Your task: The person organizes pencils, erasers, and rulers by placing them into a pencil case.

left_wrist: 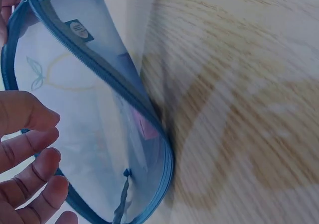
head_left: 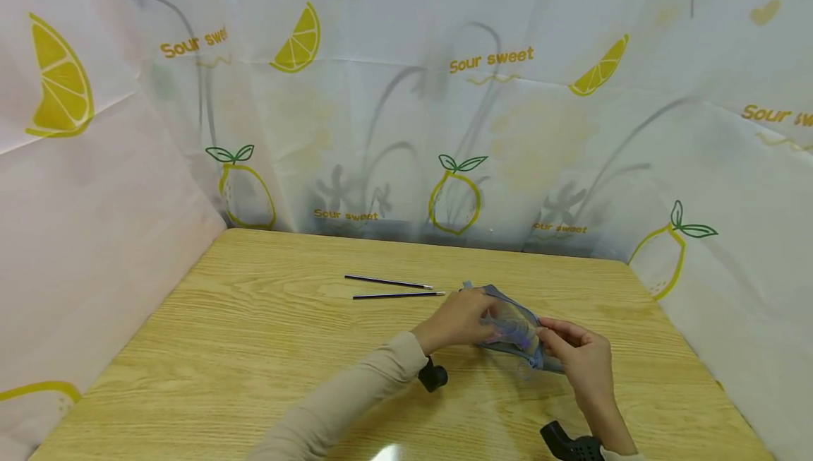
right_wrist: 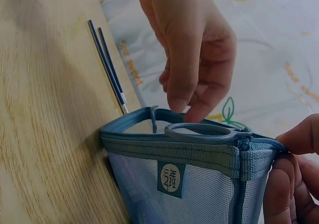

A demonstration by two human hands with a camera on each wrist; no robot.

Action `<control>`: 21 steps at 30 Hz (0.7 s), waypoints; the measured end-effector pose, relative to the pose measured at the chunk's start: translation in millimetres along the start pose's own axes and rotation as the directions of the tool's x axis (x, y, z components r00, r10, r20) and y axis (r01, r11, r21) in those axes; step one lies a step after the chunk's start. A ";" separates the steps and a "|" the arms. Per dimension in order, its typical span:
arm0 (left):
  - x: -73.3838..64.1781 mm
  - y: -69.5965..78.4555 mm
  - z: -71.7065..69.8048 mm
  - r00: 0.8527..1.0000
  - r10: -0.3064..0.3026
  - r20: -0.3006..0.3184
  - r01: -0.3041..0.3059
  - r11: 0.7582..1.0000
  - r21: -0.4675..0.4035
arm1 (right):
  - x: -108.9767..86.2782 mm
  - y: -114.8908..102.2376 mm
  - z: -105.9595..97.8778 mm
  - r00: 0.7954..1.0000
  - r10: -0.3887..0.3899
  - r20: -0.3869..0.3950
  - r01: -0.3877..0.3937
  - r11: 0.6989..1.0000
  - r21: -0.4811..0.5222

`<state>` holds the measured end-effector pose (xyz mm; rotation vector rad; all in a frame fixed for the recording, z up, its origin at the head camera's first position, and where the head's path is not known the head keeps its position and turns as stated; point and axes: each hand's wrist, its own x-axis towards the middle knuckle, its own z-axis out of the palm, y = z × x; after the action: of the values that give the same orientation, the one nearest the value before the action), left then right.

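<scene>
A blue mesh zip pouch (head_left: 517,309) sits at the right of the table, its zipped mouth gaping. My right hand (head_left: 581,355) pinches the pouch's edge by the zipper end, thumb against fingers; a large ring pull (right_wrist: 199,130) lies close by. Above the mouth hovers my left hand (right_wrist: 192,50), fingers loosely bent with nothing seen between them. In the left wrist view, its fingertips (left_wrist: 47,159) are over the pouch opening. Through the mesh, a pink item (left_wrist: 145,124) shows inside; purple items are blurred in the head view.
Two slim dark rods with pale tips, an upper one (head_left: 387,281) and a lower one (head_left: 396,296), lie on the wooden table (head_left: 222,348) left of the pouch. A lemon-print cloth (head_left: 381,108) hangs behind and at both sides. Black wrist cameras are on both wrists.
</scene>
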<state>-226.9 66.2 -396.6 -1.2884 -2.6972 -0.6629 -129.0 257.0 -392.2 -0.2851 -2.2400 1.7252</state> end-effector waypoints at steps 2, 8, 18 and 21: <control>-3.1 -2.1 -3.5 1.000 0.008 -0.018 -0.008 1.000 0.016 | 0.1 -0.5 0.4 1.000 0.004 0.000 -0.004 1.000 -0.002; -11.1 -2.9 -15.9 0.997 0.026 -0.070 -0.020 0.996 0.085 | 0.6 -1.3 1.4 1.000 0.005 0.005 -0.005 1.000 -0.011; -25.0 -2.8 -28.3 0.994 0.063 -0.085 -0.039 0.965 0.260 | 0.7 0.0 1.5 1.000 0.000 0.010 0.001 1.000 -0.015; -29.8 -3.4 -31.0 0.995 0.065 -0.081 -0.041 0.962 0.269 | 0.4 -0.4 1.7 1.000 0.005 0.010 -0.005 1.000 -0.011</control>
<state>-213.8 29.9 -377.4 -1.2259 -2.5609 -0.3262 -129.9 255.5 -392.2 -0.2855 -2.2578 1.7213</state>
